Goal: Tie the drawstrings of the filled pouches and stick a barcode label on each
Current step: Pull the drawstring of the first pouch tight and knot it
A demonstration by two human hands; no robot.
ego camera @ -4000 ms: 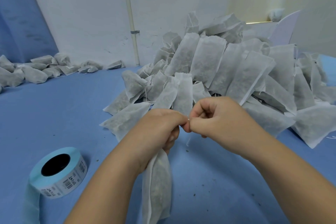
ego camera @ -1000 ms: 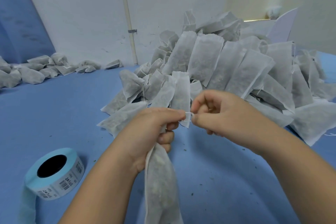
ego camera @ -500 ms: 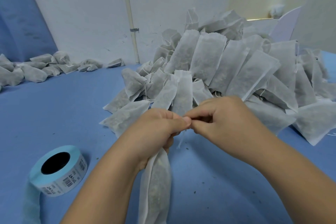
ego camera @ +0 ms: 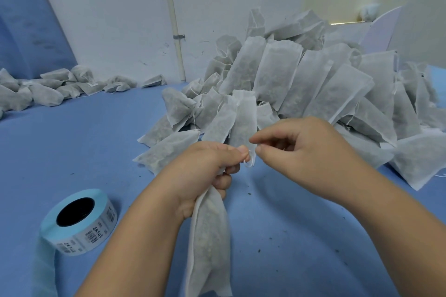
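Pouch [ego camera: 208, 236]: white mesh, filled with dark greenish matter; hangs from the left fist toward 6 o'clock, above the table, its gathered neck poking out of the top of the fist.
Left hand [ego camera: 205, 169]: at the centre of the view, fingers clenched round the neck of the pouch, thumb on top.
Drawstring [ego camera: 249, 163]: thin white thread, a small loop showing at the neck, just at 3 o'clock of the left thumb.
Right hand [ego camera: 306, 152]: at 3 o'clock of the left hand, fingers curled, thumb and forefinger tips close together and pointed at the loop; whether they pinch the thread cannot be told.
Label roll [ego camera: 79, 222]: at 8 o'clock, lying flat on the table; pale blue backing, dark core, white barcode labels on the outer turn, a loose tail of backing running toward 7 o'clock.
Pouch heap [ego camera: 313, 84]: from 12 to 3 o'clock, many filled pouches piled loosely, several with loose strings.
Far pouches [ego camera: 48, 89]: at 10 o'clock, a low row along the wall.
Table [ego camera: 72, 147]: blue cover, scattered dark crumbs near 5 o'clock.
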